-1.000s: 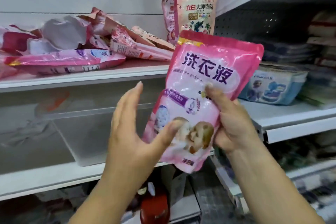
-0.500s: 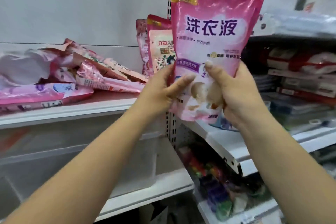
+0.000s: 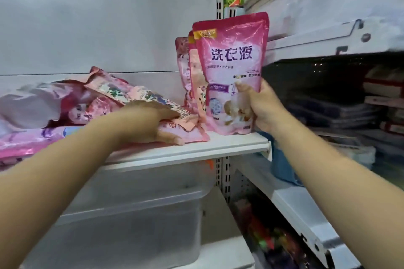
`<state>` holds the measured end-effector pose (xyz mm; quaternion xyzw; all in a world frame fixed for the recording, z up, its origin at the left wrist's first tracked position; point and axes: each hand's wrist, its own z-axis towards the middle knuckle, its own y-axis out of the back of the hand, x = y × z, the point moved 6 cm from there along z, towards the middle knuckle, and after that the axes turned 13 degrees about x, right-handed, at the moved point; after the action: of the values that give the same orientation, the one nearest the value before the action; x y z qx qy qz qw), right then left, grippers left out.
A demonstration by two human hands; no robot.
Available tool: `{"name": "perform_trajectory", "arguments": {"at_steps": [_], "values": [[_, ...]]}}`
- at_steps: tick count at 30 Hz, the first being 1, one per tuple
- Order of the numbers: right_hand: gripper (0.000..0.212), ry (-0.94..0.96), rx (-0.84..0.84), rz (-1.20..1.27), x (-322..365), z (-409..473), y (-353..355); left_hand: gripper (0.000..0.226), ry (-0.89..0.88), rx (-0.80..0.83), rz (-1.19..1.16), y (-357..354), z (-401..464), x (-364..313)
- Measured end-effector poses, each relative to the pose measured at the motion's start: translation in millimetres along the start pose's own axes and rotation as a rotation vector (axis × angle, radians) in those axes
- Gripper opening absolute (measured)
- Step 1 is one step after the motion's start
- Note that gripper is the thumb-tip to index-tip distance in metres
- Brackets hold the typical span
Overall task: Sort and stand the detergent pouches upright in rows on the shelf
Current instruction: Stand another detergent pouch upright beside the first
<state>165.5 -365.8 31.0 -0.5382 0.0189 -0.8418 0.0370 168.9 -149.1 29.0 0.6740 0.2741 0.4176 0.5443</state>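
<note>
Three upright pouches; two hands.

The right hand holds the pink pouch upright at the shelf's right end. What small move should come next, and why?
Probably the right hand should let go of the pink pouch. Its bottom already seems to rest on the shelf, upright in front of two other standing pouches. The left hand rests on the heap of lying pouches, so one of these could be taken next.
</note>
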Motion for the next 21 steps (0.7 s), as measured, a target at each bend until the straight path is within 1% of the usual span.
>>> {"name": "perform_trajectory", "arguments": {"at_steps": [1,3,6,9,10,11,14,15,17,19,20,21], "values": [[0.017,-0.005,0.033,0.005,-1,4,-1,0.104,-0.002,-0.012,0.015,0,-2,5],[0.018,-0.016,0.069,0.018,-3,11,-3,0.121,0.0,-0.019,0.06,-3,-6,14],[0.021,-0.033,0.097,0.026,-8,16,-8,0.125,0.018,-0.031,0.05,-6,-17,27],[0.02,-0.022,0.142,0.037,-9,17,-10,0.136,0.046,-0.037,0.042,-5,-26,36],[0.024,-0.017,0.146,0.026,-9,17,-11,0.138,0.055,-0.037,0.041,-5,-27,39],[0.034,-0.004,0.142,-0.007,-7,17,-12,0.138,0.062,-0.039,0.034,-5,-28,41],[0.078,0.03,0.105,-0.17,-2,14,-16,0.138,0.086,-0.06,0.021,-5,-31,44],[0.084,0.011,0.093,-0.215,-3,13,-16,0.138,0.089,-0.073,0.03,-5,-32,43],[0.079,-0.069,0.067,-0.322,-6,5,-13,0.139,0.082,-0.105,0.047,-6,-34,40],[0.074,-0.119,0.027,-0.523,-7,-8,-8,0.138,0.069,-0.143,0.05,-6,-36,36],[0.073,-0.084,-0.033,-0.639,1,-18,-7,0.137,0.06,-0.162,0.05,-6,-39,34],[0.07,-0.002,-0.111,-0.726,11,-30,-7,0.134,0.047,-0.185,0.048,-6,-41,32]]}}
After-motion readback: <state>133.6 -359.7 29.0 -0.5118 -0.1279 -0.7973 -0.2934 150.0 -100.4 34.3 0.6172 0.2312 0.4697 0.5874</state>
